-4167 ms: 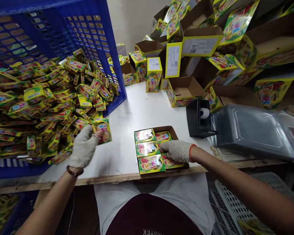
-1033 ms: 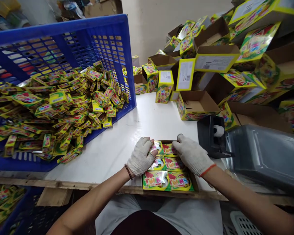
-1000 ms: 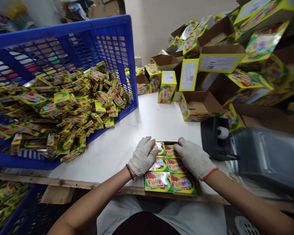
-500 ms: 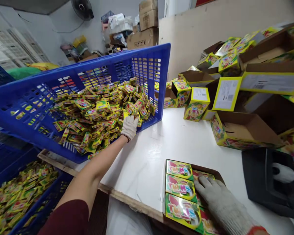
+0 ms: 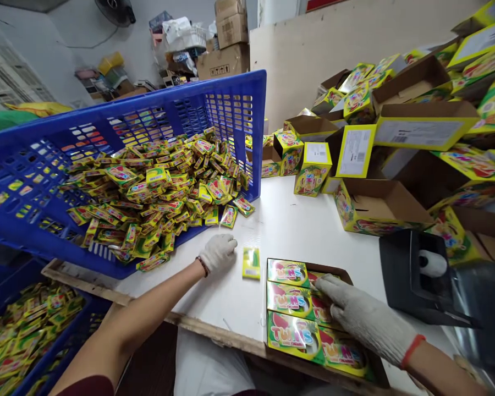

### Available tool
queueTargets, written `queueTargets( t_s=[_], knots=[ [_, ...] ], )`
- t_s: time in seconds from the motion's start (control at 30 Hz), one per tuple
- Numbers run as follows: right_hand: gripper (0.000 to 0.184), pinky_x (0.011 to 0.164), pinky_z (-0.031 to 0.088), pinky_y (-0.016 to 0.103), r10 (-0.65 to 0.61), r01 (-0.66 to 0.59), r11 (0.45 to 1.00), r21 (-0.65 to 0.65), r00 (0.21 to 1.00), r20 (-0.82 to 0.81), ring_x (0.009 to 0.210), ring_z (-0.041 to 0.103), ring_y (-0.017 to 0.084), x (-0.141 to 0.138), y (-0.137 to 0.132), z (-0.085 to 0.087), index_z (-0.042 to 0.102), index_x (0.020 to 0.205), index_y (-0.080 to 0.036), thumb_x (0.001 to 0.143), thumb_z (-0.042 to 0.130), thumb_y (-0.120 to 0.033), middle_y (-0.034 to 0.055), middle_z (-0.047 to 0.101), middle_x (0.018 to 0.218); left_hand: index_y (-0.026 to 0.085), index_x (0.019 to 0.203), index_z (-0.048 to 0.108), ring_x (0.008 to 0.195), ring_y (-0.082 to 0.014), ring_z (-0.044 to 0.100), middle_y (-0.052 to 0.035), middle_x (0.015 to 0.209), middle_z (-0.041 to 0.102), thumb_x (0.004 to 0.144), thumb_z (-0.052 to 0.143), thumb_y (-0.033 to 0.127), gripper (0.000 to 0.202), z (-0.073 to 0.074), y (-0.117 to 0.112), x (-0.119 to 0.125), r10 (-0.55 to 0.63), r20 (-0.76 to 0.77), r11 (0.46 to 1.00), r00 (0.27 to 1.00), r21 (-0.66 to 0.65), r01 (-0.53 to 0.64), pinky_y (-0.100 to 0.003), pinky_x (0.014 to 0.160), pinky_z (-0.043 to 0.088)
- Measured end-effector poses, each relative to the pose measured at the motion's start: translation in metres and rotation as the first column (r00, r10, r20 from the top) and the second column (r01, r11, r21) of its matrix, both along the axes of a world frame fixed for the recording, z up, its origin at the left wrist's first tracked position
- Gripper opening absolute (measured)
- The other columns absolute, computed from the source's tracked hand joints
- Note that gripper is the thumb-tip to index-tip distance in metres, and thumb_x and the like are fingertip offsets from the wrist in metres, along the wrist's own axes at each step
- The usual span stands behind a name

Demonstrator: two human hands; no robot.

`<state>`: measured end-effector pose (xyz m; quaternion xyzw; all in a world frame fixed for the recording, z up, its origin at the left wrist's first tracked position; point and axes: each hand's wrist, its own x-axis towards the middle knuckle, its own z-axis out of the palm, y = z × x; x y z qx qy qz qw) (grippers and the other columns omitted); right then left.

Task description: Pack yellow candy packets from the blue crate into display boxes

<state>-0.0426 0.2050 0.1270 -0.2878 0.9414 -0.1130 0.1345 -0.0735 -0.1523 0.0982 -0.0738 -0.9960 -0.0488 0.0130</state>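
Note:
My left hand (image 5: pixel 218 253), in a white knit glove, is just over the white table in front of the crate. Its fingers are curled; whatever they may hold is hidden. Right of it a small yellow-green pack (image 5: pixel 251 263) lies flat. A heap of similar small packs (image 5: pixel 160 187) fills the tipped blue crate (image 5: pixel 256 137), two of them spilling past its lip. My right hand (image 5: pixel 363 316), gloved too, rests with outstretched fingers on the right-hand row inside an open carton. That carton holds two rows of printed "Twins" boxes (image 5: pixel 291 297).
Open and closed display cartons (image 5: pixel 385 203) pile up along the right and back. A black tape dispenser (image 5: pixel 412 275) stands right of my right hand. Another blue crate of packs (image 5: pixel 33 324) sits below the table edge (image 5: pixel 214 333) at left.
My left hand has drawn back from the heap toward me. One small pack now lies on the table and two sit at the crate's lip. My right hand stays on the boxes. The view has shifted.

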Motion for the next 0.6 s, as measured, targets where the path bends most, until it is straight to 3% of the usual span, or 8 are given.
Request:
queueTargets(
  t_s=[0.07, 0.17, 0.23, 0.3, 0.37, 0.43, 0.5, 0.6],
  knots=[
    [0.056, 0.092, 0.057, 0.034, -0.007, 0.006, 0.999, -0.041, 1.000, -0.028, 0.106, 0.070, 0.024, -0.002, 0.003, 0.001, 0.070, 0.123, -0.019, 0.077, 0.041, -0.006, 0.0102, 0.070, 0.123, 0.018, 0.091, 0.065, 0.093, -0.0214, 0.061, -0.0096, 0.098, 0.065, 0.088, 0.052, 0.017, 0.013, -0.011, 0.010, 0.012, 0.051, 0.010, 0.997, 0.999, 0.052, -0.052, -0.033, 0.084, 0.048],
    [0.052, 0.085, 0.059, 0.032, -0.029, 0.023, 0.995, -0.097, 0.998, -0.061, 0.098, 0.072, 0.023, -0.004, 0.006, 0.005, 0.071, 0.118, -0.021, 0.078, 0.040, -0.010, 0.0072, 0.073, 0.115, 0.014, 0.105, 0.063, 0.098, -0.0224, 0.061, -0.0131, 0.105, 0.064, 0.098, 0.035, 0.021, 0.029, -0.016, 0.024, 0.011, 0.156, 0.021, 0.979, 0.988, 0.129, -0.157, -0.035, 0.085, 0.049],
    [0.049, 0.082, 0.060, 0.032, -0.043, 0.031, 0.992, -0.126, 0.995, -0.093, 0.094, 0.073, 0.023, -0.004, 0.007, 0.008, 0.073, 0.114, -0.022, 0.078, 0.041, -0.013, 0.0064, 0.075, 0.110, 0.013, 0.113, 0.061, 0.095, -0.0223, 0.063, -0.0119, 0.104, 0.064, 0.099, 0.039, 0.032, 0.032, -0.016, 0.036, 0.009, 0.156, 0.061, 0.970, 0.986, 0.177, -0.165, -0.034, 0.083, 0.051],
    [0.047, 0.081, 0.060, 0.032, -0.052, 0.037, 0.989, -0.143, 0.994, -0.101, 0.094, 0.072, 0.024, -0.003, 0.008, 0.009, 0.073, 0.111, -0.023, 0.077, 0.041, -0.015, 0.0063, 0.075, 0.108, 0.016, 0.124, 0.058, 0.097, -0.0225, 0.064, -0.0096, 0.109, 0.064, 0.087, 0.063, 0.045, 0.047, -0.016, 0.049, 0.015, 0.072, 0.115, 0.969, 0.991, 0.226, -0.097, -0.032, 0.084, 0.052],
    [0.047, 0.079, 0.060, 0.032, -0.060, 0.049, 0.988, -0.144, 0.995, -0.075, 0.094, 0.072, 0.024, 0.000, 0.009, 0.008, 0.072, 0.112, -0.023, 0.078, 0.040, -0.016, 0.0063, 0.074, 0.110, 0.019, 0.136, 0.052, 0.103, -0.0271, 0.063, -0.0108, 0.120, 0.061, 0.063, 0.084, 0.049, 0.085, -0.017, 0.060, 0.027, -0.083, 0.184, 0.974, 0.979, 0.221, 0.041, -0.035, 0.086, 0.052],
    [0.048, 0.079, 0.059, 0.031, -0.060, 0.054, 0.990, -0.134, 0.997, -0.048, 0.096, 0.072, 0.023, 0.001, 0.011, 0.006, 0.071, 0.115, -0.022, 0.080, 0.039, -0.017, 0.0065, 0.073, 0.113, 0.019, 0.141, 0.048, 0.106, -0.0340, 0.062, -0.0151, 0.127, 0.057, 0.050, 0.090, 0.048, 0.104, -0.018, 0.064, 0.043, -0.206, 0.241, 0.972, 0.948, 0.161, 0.170, -0.042, 0.088, 0.053],
    [0.049, 0.080, 0.059, 0.031, -0.057, 0.051, 0.990, -0.128, 0.997, -0.045, 0.096, 0.072, 0.023, 0.002, 0.011, 0.006, 0.070, 0.117, -0.022, 0.080, 0.039, -0.016, 0.0066, 0.073, 0.114, 0.016, 0.140, 0.050, 0.105, -0.0373, 0.061, -0.0179, 0.125, 0.058, 0.054, 0.088, 0.048, 0.099, -0.016, 0.061, 0.055, -0.218, 0.255, 0.974, 0.942, 0.112, 0.195, -0.047, 0.088, 0.052],
    [0.051, 0.081, 0.057, 0.032, -0.014, -0.007, 0.989, -0.151, 0.989, -0.144, 0.097, 0.070, 0.022, 0.005, 0.002, 0.015, 0.069, 0.120, -0.021, 0.079, 0.040, -0.011, 0.0074, 0.072, 0.115, 0.014, 0.133, 0.054, 0.105, -0.0349, 0.062, -0.0162, 0.118, 0.062, 0.064, 0.082, 0.048, 0.082, -0.002, 0.050, 0.063, -0.081, 0.208, 0.972, 0.975, 0.232, 0.031, -0.046, 0.092, 0.051]
  ],
)
